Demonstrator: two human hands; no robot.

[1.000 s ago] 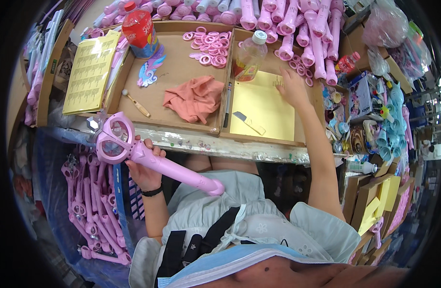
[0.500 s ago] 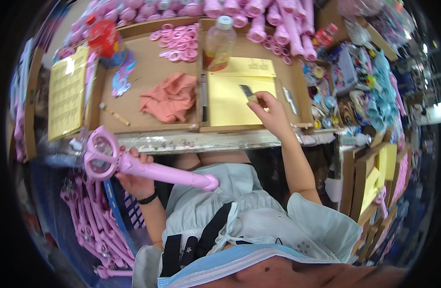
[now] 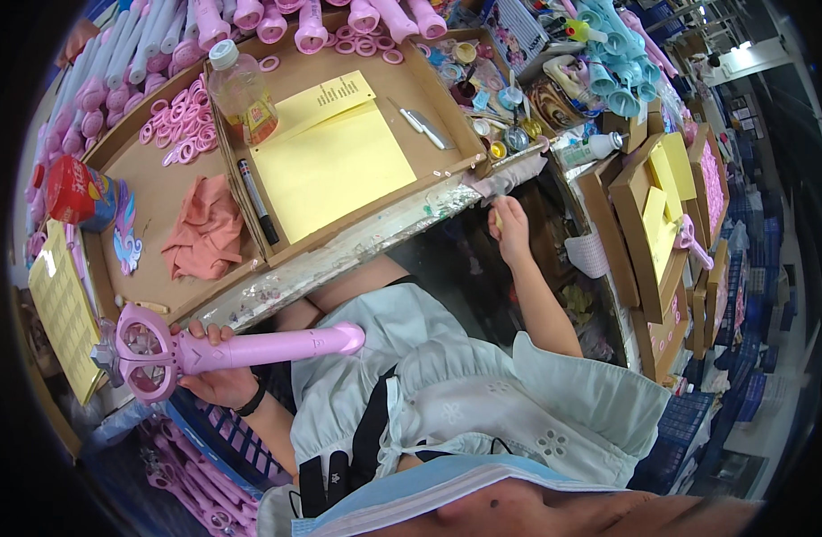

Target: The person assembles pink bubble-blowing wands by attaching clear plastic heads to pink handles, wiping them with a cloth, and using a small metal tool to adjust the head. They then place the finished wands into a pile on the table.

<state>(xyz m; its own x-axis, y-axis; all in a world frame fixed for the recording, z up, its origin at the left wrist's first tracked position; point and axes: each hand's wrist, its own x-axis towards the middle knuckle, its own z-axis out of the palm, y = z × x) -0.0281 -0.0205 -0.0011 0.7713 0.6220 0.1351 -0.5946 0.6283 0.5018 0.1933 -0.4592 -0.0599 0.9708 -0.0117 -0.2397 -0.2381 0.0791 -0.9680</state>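
My left hand [image 3: 216, 380] grips a long pink toy wand [image 3: 223, 351] near its ornate ringed head, holding it level in front of my lap, below the bench's front edge. My right hand [image 3: 511, 225] is off the bench, at its right front corner, with fingers pinched on a small yellowish piece that is too small to make out. On the bench lie a yellow sheet pad [image 3: 332, 170], a black marker [image 3: 258, 202] and a small metal blade tool [image 3: 425, 129].
A cardboard tray [image 3: 447, 98] holds a plastic bottle [image 3: 242, 93], pink rings [image 3: 180, 134], an orange cloth [image 3: 203, 237] and a red can [image 3: 76, 191]. Pink wand handles line the back. More pink wands [image 3: 192, 474] fill a crate at lower left. Cardboard boxes [image 3: 655, 224] stand to the right.
My right hand has drawn back from the yellow pad to the bench's right front corner. The view has swung, and the wand stays in my left hand.
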